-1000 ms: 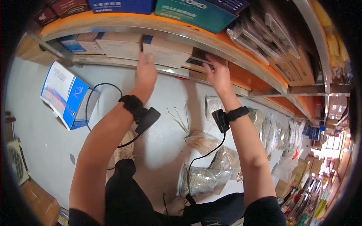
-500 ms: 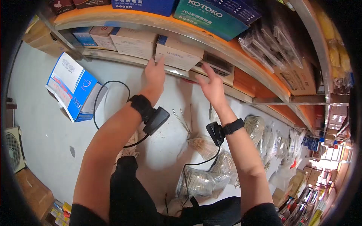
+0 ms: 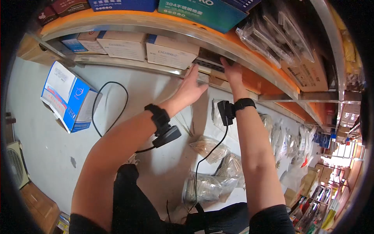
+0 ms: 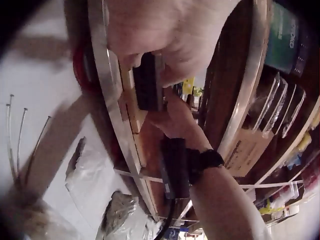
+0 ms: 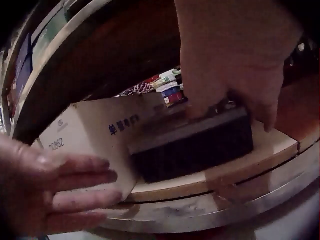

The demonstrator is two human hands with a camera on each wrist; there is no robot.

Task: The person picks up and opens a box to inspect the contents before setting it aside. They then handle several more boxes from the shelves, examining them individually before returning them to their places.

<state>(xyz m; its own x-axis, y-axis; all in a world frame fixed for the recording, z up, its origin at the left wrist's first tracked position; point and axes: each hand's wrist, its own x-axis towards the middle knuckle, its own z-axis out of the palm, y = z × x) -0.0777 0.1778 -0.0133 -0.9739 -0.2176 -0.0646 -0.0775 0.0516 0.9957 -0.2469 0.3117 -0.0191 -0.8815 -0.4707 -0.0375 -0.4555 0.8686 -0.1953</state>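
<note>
A long dark box (image 5: 195, 152) lies on the lower shelf, beside a white carton marked DD862 (image 3: 171, 53). My right hand (image 3: 233, 74) reaches in at the box's right end. Seen from the right wrist, its fingers (image 5: 270, 112) bend down over the top and around that end. My left hand (image 3: 190, 89) is in front of the shelf edge, near the box's left end. Its fingers (image 5: 85, 197) are straight and spread, with nothing held. In the left wrist view, the left hand (image 4: 170, 40) covers part of the dark box (image 4: 148, 82).
An upper shelf (image 3: 156, 25) overhangs the hands, bearing a green box (image 3: 202, 13). More white cartons (image 3: 122, 46) line the lower shelf. On the floor are a blue-and-white box (image 3: 68, 95), thin metal rods (image 3: 192, 119) and plastic bags of sticks (image 3: 210, 148).
My left hand has left the white carton and moved right, towards the dark box. My right hand has gone deeper into the shelf, to the dark box's right end.
</note>
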